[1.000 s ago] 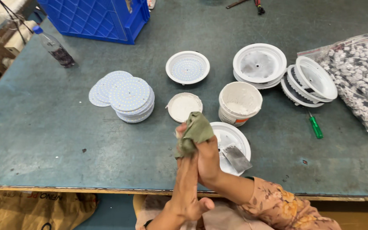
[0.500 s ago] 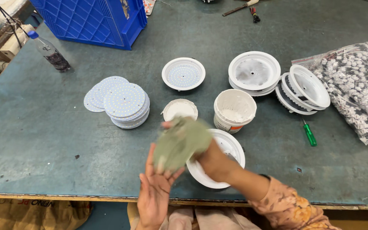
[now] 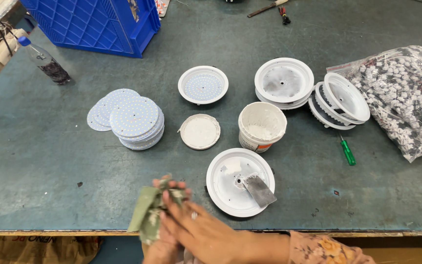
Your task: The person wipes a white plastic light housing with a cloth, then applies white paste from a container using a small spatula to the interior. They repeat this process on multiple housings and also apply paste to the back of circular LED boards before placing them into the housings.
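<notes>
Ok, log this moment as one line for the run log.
left hand: under green cloth | right hand: pressed on cloth | white round housing: on table, grey scraper inside | paste tub: open

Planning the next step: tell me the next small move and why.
Probably set the green cloth down: both hands, right hand over left hand, are wiping on it, while the paste spreader lies free in the white round housing.
</notes>
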